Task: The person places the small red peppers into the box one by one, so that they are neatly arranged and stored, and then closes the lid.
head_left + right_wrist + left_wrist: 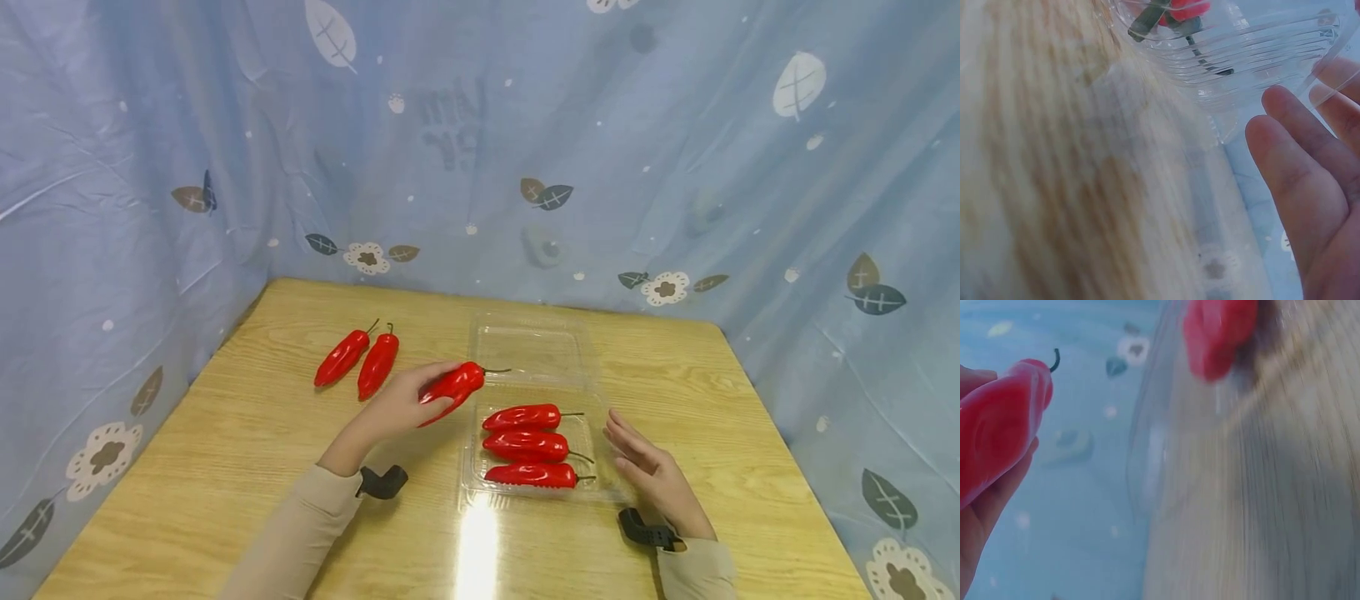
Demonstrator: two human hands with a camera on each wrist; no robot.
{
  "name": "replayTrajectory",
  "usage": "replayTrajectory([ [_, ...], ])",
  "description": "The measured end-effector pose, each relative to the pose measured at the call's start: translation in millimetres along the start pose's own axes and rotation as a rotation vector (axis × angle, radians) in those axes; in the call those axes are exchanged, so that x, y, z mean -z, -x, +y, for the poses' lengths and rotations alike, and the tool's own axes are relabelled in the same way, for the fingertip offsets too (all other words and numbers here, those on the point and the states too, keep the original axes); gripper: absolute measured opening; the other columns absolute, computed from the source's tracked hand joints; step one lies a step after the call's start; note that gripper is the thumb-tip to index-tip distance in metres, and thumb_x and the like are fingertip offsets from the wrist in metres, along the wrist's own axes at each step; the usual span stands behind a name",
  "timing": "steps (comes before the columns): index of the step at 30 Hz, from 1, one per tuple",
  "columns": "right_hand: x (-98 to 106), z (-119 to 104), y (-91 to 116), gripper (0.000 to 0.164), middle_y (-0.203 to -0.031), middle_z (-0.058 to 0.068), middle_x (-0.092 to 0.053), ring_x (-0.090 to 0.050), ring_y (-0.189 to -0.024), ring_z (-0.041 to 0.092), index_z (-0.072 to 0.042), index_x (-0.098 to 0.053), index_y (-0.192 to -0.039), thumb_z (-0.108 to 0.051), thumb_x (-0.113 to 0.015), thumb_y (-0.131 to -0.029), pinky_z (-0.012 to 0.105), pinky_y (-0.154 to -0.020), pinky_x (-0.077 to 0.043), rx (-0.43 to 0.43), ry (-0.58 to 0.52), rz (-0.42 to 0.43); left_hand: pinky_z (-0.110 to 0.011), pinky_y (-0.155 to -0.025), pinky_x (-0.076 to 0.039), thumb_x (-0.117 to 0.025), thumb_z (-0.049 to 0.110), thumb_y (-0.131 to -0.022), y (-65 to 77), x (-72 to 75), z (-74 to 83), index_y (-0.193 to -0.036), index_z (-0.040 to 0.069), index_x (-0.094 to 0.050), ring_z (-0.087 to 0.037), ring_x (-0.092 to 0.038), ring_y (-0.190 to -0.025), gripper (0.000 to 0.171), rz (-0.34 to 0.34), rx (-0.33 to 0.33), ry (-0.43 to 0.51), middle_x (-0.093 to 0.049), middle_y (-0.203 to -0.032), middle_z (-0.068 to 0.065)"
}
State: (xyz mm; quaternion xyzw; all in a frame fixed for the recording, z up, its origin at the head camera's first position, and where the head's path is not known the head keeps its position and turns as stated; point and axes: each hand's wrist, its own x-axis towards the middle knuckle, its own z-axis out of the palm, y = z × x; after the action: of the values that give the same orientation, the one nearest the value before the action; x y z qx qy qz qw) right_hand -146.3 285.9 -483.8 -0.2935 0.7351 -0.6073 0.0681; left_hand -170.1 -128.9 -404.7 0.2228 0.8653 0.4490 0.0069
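A glossy red chili pepper [459,383] is gripped in my left hand [401,406], its thin dark stem pointing right. The same held pepper [1000,425] fills the left side of the left wrist view. Just right of that hand lies a clear plastic clamshell box [474,467] with its lid [532,346] folded back. Three red peppers [525,445] lie side by side in the box, stems to the right. My right hand [652,467] is beside the box's right edge, fingers extended and holding nothing. In the right wrist view the fingers [1297,169] are close to the box wall; contact is unclear.
Two more red peppers [343,358] lie at the table's back left, stems pointing away. The wooden table [247,433] is bordered by a blue leaf-patterned curtain [465,150] at the back and both sides. Dark wrist mounts [384,482] sit on both wrists.
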Motion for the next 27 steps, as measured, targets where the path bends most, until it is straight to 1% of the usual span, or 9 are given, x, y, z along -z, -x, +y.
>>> replayTrajectory([
  [3, -0.5, 0.1, -0.9, 0.05, -0.157, 0.02, -0.011, -0.036, -0.136, 0.003, 0.015, -0.025, -0.142, 0.009, -0.042, -0.096, 0.018, -0.101, -0.041, 0.0, -0.017, -0.005, -0.034, -0.086, -0.053, -0.062, 0.013, -0.089, -9.3, -12.1, 8.1, -0.138, 0.012, -0.05, -0.022, -0.058, -0.103, 0.05, -0.065, -0.026, 0.028, -0.059, -0.128, -0.011],
  [6, -1.6, 0.2, -0.9, 0.05, -0.157, 0.021, -0.011, -0.036, -0.135, 0.003, 0.015, -0.025, -0.142, 0.008, -0.043, -0.096, 0.018, -0.101, -0.041, -0.005, -0.02, -0.002, -0.03, -0.083, -0.053, -0.061, 0.011, -0.089, -17.1, -24.2, 15.4, -0.139, 0.013, -0.049, -0.018, -0.058, -0.099, 0.051, -0.127, -0.081, 0.029, -0.059, -0.127, -0.008],
  [9, -2.3, 0.8, -0.1, 0.05, -0.156, 0.021, -0.012, -0.036, -0.135, 0.002, 0.015, -0.026, -0.142, 0.008, -0.043, -0.095, 0.016, -0.101, -0.04, 0.002, -0.006, -0.002, -0.026, -0.084, -0.051, -0.061, 0.012, -0.089, -24.3, -36.6, 21.9, -0.139, 0.014, -0.049, -0.015, -0.057, -0.099, 0.051, -0.181, -0.132, 0.0, -0.059, -0.128, -0.005],
  [11, -2.2, 1.5, 0.5, 0.05, -0.156, 0.022, -0.012, -0.036, -0.135, 0.002, 0.016, -0.026, -0.141, 0.009, -0.042, -0.095, 0.016, -0.1, -0.04, 0.012, 0.0, -0.001, -0.024, -0.084, -0.05, -0.061, 0.012, -0.089, -28.7, -44.6, 25.8, -0.139, 0.013, -0.049, -0.014, -0.057, -0.1, 0.051, -0.217, -0.165, -0.027, -0.06, -0.127, -0.004],
  [14, -1.9, 2.0, 0.6, 0.049, -0.156, 0.022, -0.013, -0.037, -0.135, 0.003, 0.016, -0.026, -0.141, 0.01, -0.042, -0.095, 0.016, -0.101, -0.04, 0.016, -0.001, 0.003, -0.022, -0.083, -0.051, -0.061, 0.012, -0.089, -34.6, -56.5, 30.4, -0.137, 0.011, -0.051, -0.013, -0.058, -0.099, 0.049, -0.287, -0.192, -0.06, -0.061, -0.125, -0.004],
  [16, -1.6, 2.1, 0.3, 0.049, -0.156, 0.023, -0.013, -0.037, -0.135, 0.004, 0.016, -0.026, -0.141, 0.01, -0.043, -0.095, 0.017, -0.101, -0.041, 0.013, -0.005, 0.008, -0.022, -0.083, -0.05, -0.061, 0.014, -0.089, -36.7, -63.4, 33.5, -0.137, 0.011, -0.051, -0.013, -0.058, -0.099, 0.048, -0.343, -0.199, -0.099, -0.061, -0.125, -0.005],
  [20, -1.6, 1.5, -0.7, 0.05, -0.155, 0.024, -0.012, -0.037, -0.136, 0.005, 0.015, -0.027, -0.141, 0.009, -0.044, -0.095, 0.018, -0.102, -0.04, 0.007, -0.008, 0.009, -0.024, -0.094, -0.046, -0.061, 0.018, -0.09, -38.0, -74.7, 38.7, -0.138, 0.016, -0.05, -0.012, -0.055, -0.11, 0.049, -0.43, -0.192, -0.189, -0.057, -0.132, -0.004],
  [23, -1.5, 1.8, -1.1, 0.05, -0.155, 0.025, -0.011, -0.037, -0.136, 0.006, 0.016, -0.027, -0.141, 0.009, -0.044, -0.095, 0.019, -0.102, -0.04, 0.008, -0.015, 0.007, -0.026, -0.099, -0.044, -0.061, 0.02, -0.09, -37.8, -80.2, 41.5, -0.137, 0.02, -0.051, -0.012, -0.054, -0.114, 0.049, -0.466, -0.182, -0.221, -0.057, -0.133, -0.001],
  [27, -0.8, 1.8, -1.4, 0.05, -0.156, 0.022, -0.012, -0.038, -0.135, 0.004, 0.016, -0.026, -0.141, 0.009, -0.044, -0.095, 0.017, -0.101, -0.04, 0.007, -0.014, 0.014, -0.026, -0.101, -0.042, -0.062, 0.021, -0.089, -38.4, -86.1, 41.7, -0.135, 0.021, -0.054, -0.009, -0.053, -0.117, 0.046, -0.503, -0.187, -0.248, -0.057, -0.132, 0.003],
])
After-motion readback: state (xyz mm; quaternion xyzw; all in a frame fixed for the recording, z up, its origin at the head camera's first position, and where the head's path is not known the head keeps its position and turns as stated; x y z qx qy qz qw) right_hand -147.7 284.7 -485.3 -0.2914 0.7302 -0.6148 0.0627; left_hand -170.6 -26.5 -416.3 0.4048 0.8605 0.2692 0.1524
